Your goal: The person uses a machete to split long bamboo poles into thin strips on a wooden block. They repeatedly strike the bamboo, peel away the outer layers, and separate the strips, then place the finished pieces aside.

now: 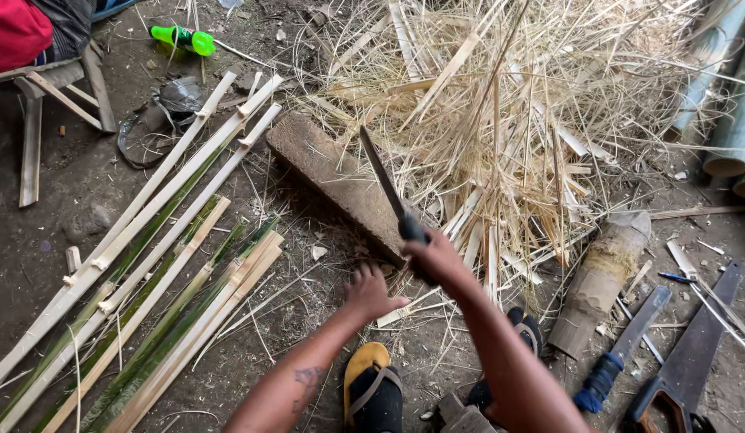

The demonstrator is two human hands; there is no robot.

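A long dark-bladed knife [387, 192] is clamped in the right hand [436, 258] above the weathered wooden chopping block [340, 183], the spread, empty left hand [369, 292] beside it, split green-and-pale bamboo strips [148, 273] already laid left, whole green bamboo poles [729, 104] unsplit far right.

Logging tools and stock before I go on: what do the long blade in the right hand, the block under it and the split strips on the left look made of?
The long dark blade looks like dull, unpolished steel, held by the right hand. The rough brown slab seems weathered wood, grainy and chipped. The long split strips look like bamboo: green skin, pale inner faces, visible nodes.
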